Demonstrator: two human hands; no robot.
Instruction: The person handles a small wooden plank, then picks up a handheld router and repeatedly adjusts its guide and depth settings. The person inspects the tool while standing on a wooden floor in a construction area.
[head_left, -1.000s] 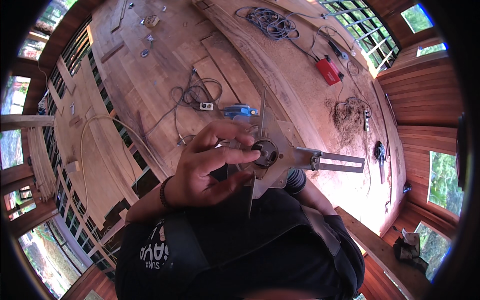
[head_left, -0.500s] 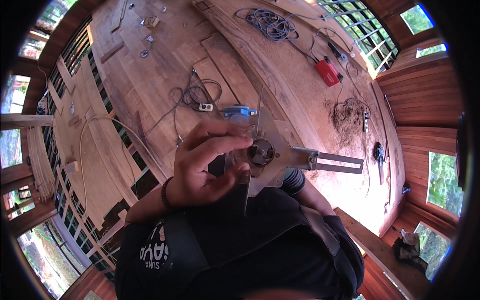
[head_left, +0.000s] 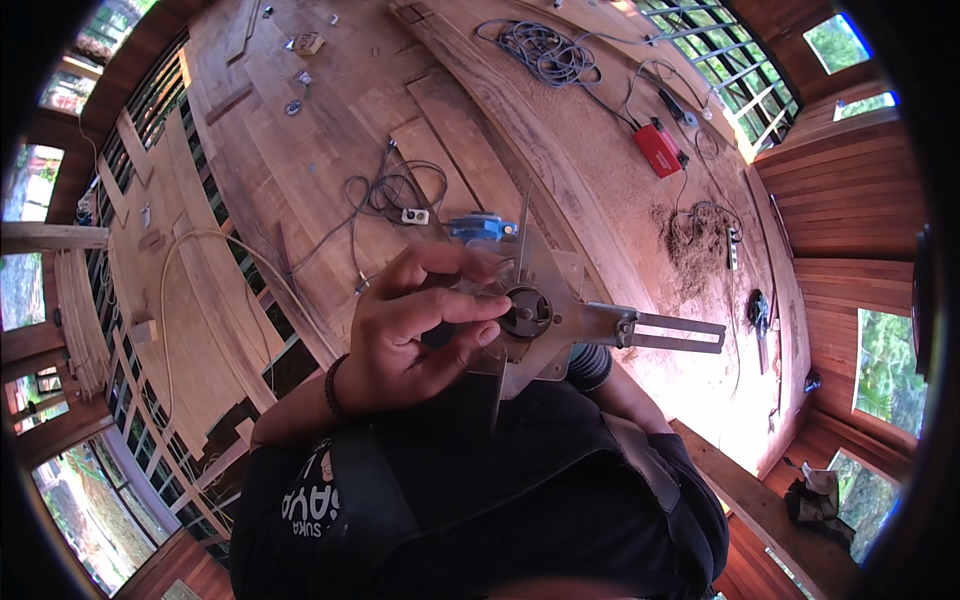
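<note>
In front of my chest is what looks like a trim router (head_left: 556, 312), its flat, partly see-through base facing up. In the round opening of the base sits a metal collet (head_left: 527, 314). A thin upright plate (head_left: 526, 228) crosses the base, and a slotted metal bar (head_left: 680, 333) juts out to the right. My left hand (head_left: 420, 318) is closed in a pinch at the left rim of the opening; what its fingertips hold, I cannot make out. My right forearm (head_left: 635, 393) reaches in behind the router, which hides that hand. A black ribbed part (head_left: 590, 367) shows beside it.
Beyond the router a blue power tool (head_left: 482, 226) lies on the plank floor, near a tangled cord with a white socket (head_left: 414, 216). Farther right are a coiled cable (head_left: 548, 53), a red box (head_left: 657, 148) and a sawdust heap (head_left: 697, 232). Floor gaps (head_left: 290, 365) show bare joists at left.
My left index finger has come down closer to the thumb at the opening's rim. The router has stayed nearly in place.
</note>
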